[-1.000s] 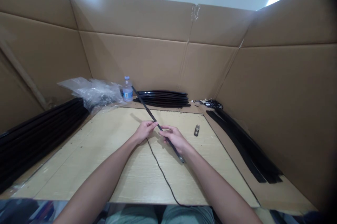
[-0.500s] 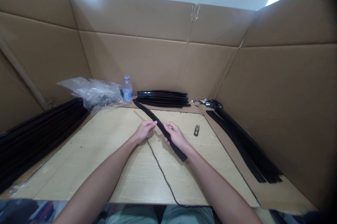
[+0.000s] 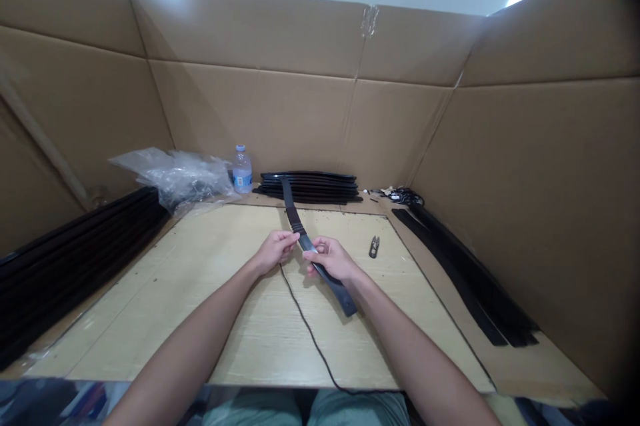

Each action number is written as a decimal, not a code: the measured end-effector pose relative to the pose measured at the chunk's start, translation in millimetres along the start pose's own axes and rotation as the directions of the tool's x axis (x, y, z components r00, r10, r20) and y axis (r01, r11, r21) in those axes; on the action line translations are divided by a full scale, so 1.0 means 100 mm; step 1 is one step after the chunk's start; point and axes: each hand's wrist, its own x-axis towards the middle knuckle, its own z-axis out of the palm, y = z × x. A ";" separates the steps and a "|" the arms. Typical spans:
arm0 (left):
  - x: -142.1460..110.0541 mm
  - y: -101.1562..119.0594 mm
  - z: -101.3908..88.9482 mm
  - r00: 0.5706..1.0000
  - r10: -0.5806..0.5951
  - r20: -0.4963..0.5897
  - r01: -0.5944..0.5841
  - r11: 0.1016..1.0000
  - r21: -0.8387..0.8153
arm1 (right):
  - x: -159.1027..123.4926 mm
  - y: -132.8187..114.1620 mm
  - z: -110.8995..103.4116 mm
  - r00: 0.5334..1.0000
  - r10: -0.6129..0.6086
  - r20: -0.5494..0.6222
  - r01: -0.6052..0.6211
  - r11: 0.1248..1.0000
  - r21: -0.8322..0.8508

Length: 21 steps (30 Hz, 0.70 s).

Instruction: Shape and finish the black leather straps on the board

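Observation:
A long, dark, slightly curved flat strip (image 3: 341,294) slants over the board, its far end in front of the stack at the back. Dark cord windings (image 3: 295,218) ring its middle, just beyond my hands. My right hand (image 3: 331,258) is closed around the strip below the windings, thumb on top. Beside the windings, my left hand (image 3: 274,249) pinches at the strip's left edge with the cord in its fingers. From there the loose cord (image 3: 306,323) trails down over the board's front edge to my lap. Small thread snips (image 3: 374,247) lie right of my right hand.
Stacked black strips (image 3: 315,186) lie at the back, with a water bottle (image 3: 242,169) and a clear plastic bag (image 3: 185,176) to their left. More strips line the left (image 3: 80,259) and right (image 3: 450,273) sides. Cardboard walls (image 3: 250,106) enclose the pale board (image 3: 165,319).
My right hand has rolled the strip about its length: edge-on first, then a matte black face up, now a shinier face up. My left hand has stayed in place with the cord.

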 end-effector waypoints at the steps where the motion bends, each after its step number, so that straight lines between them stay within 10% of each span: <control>1: 0.00 -0.01 -0.01 1.000 -0.005 -0.001 0.005 1.000 0.001 | 0.00 -0.01 0.01 1.000 -0.002 0.002 0.002 1.000 0.015; 21: 0.01 -0.01 0.01 1.000 0.002 -0.023 -0.001 0.999 0.037 | -0.02 -0.05 0.09 0.996 0.037 -0.085 -0.032 0.998 0.056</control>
